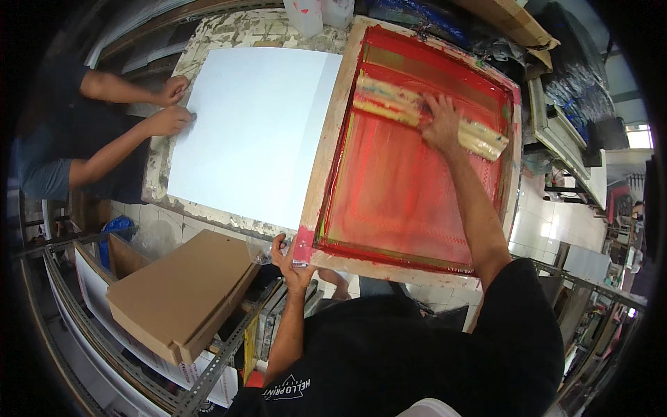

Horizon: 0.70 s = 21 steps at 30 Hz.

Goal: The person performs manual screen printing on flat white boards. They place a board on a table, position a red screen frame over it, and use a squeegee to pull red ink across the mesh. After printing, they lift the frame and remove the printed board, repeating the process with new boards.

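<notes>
A wooden-framed printing screen (333, 125), its mesh smeared with red ink, lies on the right half of the table in front of me. Across its upper part lies a long wooden squeegee (389, 103), stained red and other colours. My right hand (442, 126) grips the squeegee right of its middle, fingers over the top. At the screen's near left corner, my left hand (297, 270) is closed around the frame, some fingers hidden beneath. Left of the screen is a large white sheet (250, 132); another person's two hands (170, 119) are at its left edge.
The worktable (233, 31) is blotched with old paint. Pale plastic containers (306, 17) stand at its far edge. A flat brown cardboard box (184, 285) rests on a metal rack at lower left. Plastic-wrapped goods (577, 76) and shelving crowd the right side.
</notes>
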Available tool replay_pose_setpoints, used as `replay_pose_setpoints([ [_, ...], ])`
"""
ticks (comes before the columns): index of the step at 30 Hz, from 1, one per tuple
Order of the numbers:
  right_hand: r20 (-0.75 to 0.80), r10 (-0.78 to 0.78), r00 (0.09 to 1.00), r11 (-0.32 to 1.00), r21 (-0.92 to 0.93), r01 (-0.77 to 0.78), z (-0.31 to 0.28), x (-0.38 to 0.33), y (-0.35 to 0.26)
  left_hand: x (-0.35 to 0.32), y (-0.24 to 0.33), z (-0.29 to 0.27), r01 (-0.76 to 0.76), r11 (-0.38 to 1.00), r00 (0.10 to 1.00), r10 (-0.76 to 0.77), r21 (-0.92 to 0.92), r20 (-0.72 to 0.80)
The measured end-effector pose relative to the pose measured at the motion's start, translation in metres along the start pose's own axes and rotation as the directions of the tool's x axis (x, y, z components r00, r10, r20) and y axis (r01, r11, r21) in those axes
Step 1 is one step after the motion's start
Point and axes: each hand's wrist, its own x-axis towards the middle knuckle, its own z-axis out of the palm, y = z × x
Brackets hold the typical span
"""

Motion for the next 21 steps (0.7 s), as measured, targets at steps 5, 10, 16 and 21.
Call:
replay_pose_setpoints([
  [5,0.028,0.024,0.999,0.999,0.021,-0.025,0.012,0.083,0.028,-0.009,-0.010,0.002,0.020,1.000,1.000,-0.020,0.024,-0.005],
  [10,-0.006,-0.036,0.999,0.998,-0.047,0.036,0.038,0.123,0.064,-0.009,-0.004,0.000,0.076,0.996,0.997,-0.077,0.038,0.027],
  [16,0.053,-0.139,0.989,0.988,0.074,0.135,0.026,0.142,0.087,-0.001,0.004,-0.006,0.035,0.999,0.999,-0.035,-0.020,0.022],
  [21,0.068,-0.097,0.993,0.994,0.057,0.093,0.007,0.119,0.062,-0.001,0.009,-0.019,-0.072,0.986,0.995,0.061,0.151,0.073],
])
